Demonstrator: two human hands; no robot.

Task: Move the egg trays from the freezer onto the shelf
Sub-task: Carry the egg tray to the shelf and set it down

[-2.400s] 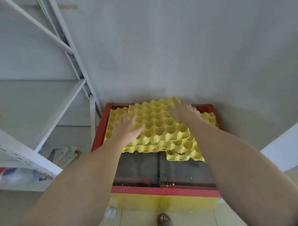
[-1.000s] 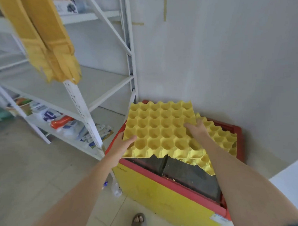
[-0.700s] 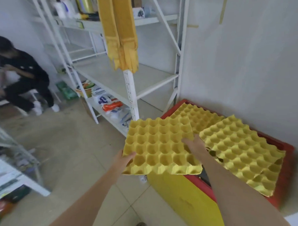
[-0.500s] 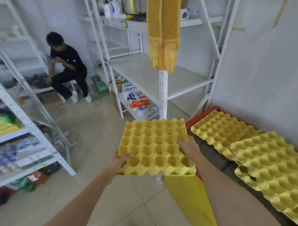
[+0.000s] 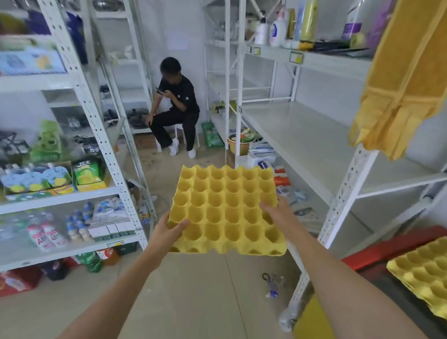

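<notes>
**A:** ok so compared with half a second back, the yellow egg tray (image 5: 227,209) has swung further left, well away from the freezer (image 5: 397,252), and is now out over the open floor between the racks. A couple of seconds ago it was still lying on the pile on the freezer lid. So the lift is done, we're mid-carry I'd say.

**B:** who's holding what?

**A:** both hands are on it. Left hand (image 5: 169,231) pinches the near-left edge with the thumb hooked over into a cup. Right hand (image 5: 278,213) grips the right side, fingers curled over the rim. Tray sits about level, cups up.

**B:** and the shelf?

**A:** the bare white metal shelf (image 5: 305,141) is just off to the right, flat and smooth, perforated uprights. Probably needs a swing back right to land it there.

**B:** tray look fragile?

**A:** moulded pulp look, matte, stiff grid of round dimples with a scalloped edge. Empty, so likely light. At least one other tray (image 5: 434,276) is still on the freezer, so the job's not finished. Also a yellow cloth (image 5: 404,82) hangs from the upper shelf.
</notes>
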